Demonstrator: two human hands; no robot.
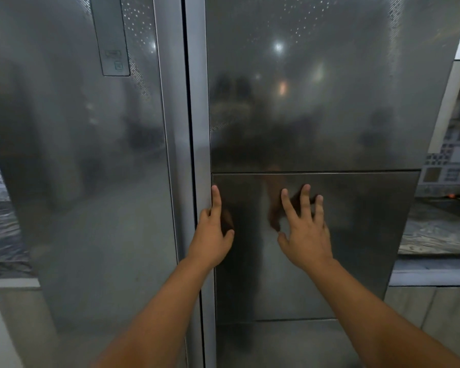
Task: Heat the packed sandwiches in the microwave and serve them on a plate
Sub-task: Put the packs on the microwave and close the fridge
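A tall steel side-by-side fridge fills the view, both doors closed. Its right door (316, 102) has a square inset panel (369, 235) in its lower half. My left hand (214, 235) rests at the panel's left edge, by the seam between the doors, index finger pointing up and thumb on the panel. My right hand (307, 232) lies flat against the panel with its fingers spread. Neither hand holds anything. No sandwiches, microwave or plate are in sight.
The fridge's left door (77, 181) carries a small control strip (113, 49) near the top. Dark marbled countertops sit on either side, one at the left (3, 235) and one at the right (436, 232). Patterned tiles (454, 155) back the right counter.
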